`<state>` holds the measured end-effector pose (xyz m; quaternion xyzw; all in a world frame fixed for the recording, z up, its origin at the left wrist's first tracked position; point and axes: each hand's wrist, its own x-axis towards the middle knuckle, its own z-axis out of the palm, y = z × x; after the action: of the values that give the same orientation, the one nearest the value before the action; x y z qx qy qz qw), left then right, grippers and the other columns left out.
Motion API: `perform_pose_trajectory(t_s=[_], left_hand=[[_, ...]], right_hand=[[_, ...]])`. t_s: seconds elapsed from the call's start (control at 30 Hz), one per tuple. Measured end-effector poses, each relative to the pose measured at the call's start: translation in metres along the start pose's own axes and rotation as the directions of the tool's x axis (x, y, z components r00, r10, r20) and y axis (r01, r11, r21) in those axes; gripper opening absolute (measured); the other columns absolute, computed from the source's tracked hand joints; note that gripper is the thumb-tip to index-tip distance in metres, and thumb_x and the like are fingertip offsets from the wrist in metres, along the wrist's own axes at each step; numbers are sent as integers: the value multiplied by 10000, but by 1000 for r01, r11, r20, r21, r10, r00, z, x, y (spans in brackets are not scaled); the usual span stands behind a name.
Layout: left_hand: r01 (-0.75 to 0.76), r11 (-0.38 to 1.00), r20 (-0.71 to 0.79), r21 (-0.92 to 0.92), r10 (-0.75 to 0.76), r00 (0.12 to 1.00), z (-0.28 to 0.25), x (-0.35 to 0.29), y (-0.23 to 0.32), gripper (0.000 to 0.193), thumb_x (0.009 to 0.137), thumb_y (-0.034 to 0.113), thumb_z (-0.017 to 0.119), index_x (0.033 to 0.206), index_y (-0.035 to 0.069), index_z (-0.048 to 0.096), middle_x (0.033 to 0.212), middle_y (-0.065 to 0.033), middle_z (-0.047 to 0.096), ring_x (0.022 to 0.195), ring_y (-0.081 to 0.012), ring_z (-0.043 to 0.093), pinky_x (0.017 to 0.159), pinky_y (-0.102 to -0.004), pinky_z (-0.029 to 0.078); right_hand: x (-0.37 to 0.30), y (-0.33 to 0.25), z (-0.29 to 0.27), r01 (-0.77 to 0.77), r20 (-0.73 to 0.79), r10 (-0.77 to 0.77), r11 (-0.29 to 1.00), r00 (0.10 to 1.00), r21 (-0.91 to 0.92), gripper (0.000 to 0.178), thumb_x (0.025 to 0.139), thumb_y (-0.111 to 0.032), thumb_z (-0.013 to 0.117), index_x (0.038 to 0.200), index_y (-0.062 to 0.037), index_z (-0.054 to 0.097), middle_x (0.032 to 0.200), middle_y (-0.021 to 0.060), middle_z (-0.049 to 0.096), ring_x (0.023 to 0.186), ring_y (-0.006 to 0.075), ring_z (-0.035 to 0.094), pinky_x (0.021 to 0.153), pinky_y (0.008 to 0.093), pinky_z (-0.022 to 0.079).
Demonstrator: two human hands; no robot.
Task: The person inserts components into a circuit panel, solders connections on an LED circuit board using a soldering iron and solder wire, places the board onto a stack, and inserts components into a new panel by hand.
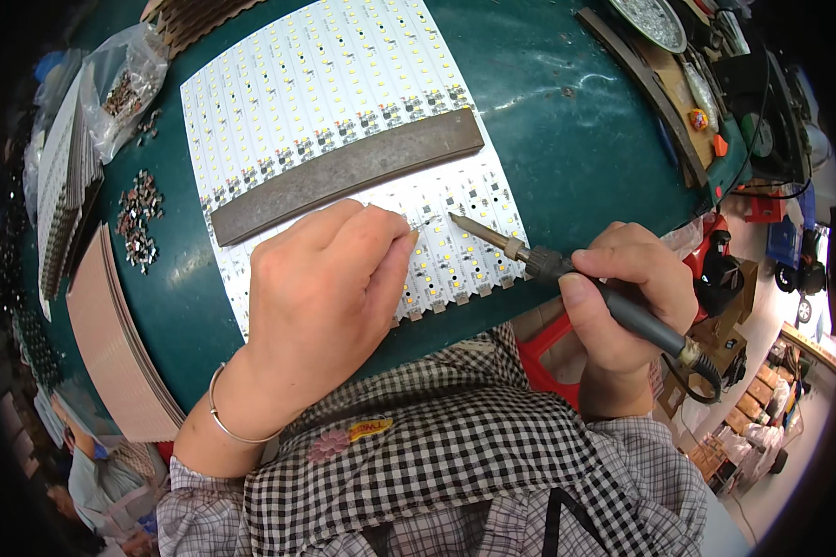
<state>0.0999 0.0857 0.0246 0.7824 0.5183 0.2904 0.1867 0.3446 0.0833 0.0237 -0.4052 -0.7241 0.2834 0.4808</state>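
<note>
A white LED circuit-board panel (334, 79) lies on the green tabletop, with rows of small yellow LEDs and dark parts. Across its middle rests a long dark grey bar (348, 172). My left hand (330, 278) is closed in a pinch over the panel, just below the bar; a thin wire (425, 223) seems to poke out from its fingertips, which are mostly hidden. In my right hand (632, 292) is a soldering iron (567, 269), gripped like a pen. Its tip touches or hovers just above the panel, a little right of my left fingertips.
At left lie loose small metal parts (141, 223), a clear plastic bag (125, 88), upright white boards (65, 186) and a pinkish-brown board stack (121, 343). Another dark bar (646, 93) and a metal dish (655, 20) lie at right. A red stool (548, 353) shows below the table edge.
</note>
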Motion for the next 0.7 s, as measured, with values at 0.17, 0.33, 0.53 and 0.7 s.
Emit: perform_pose_trajectory(t_s=[0.17,0.33,0.53,0.7], left_hand=[[-30,999,3,-38,30,1000,5,-2,-3,138,767,15,727,823,42,604,687,-96,575,613,-272,595,529,-375,469],[-51,999,1,-17,51,999,7,-1,-5,141,767,17,728,816,34,597,694,-102,574,626,-280,599,543,-383,478],[-52,999,8,1,52,999,7,1,-4,88,770,-23,734,816,8,665,696,-110,630,588,-239,611,528,-326,470],[-78,997,23,-12,78,997,9,1,-6,94,766,-21,736,822,10,667,698,-110,632,593,-240,615,531,-329,472]], right_hand=[[2,0,4,-20,36,20,1000,999,-12,195,671,24,783,825,23,664,646,98,630,521,178,600,465,264,426],[3,-2,5,-2,50,3,1000,999,-26,202,668,17,794,823,22,663,639,95,628,526,183,606,467,271,437],[7,-9,3,0,104,7,997,995,-74,210,684,12,801,840,13,659,647,97,629,534,202,615,475,290,455],[7,-12,3,4,129,10,995,992,-104,218,691,8,803,853,3,658,657,92,631,543,207,621,480,293,461]])
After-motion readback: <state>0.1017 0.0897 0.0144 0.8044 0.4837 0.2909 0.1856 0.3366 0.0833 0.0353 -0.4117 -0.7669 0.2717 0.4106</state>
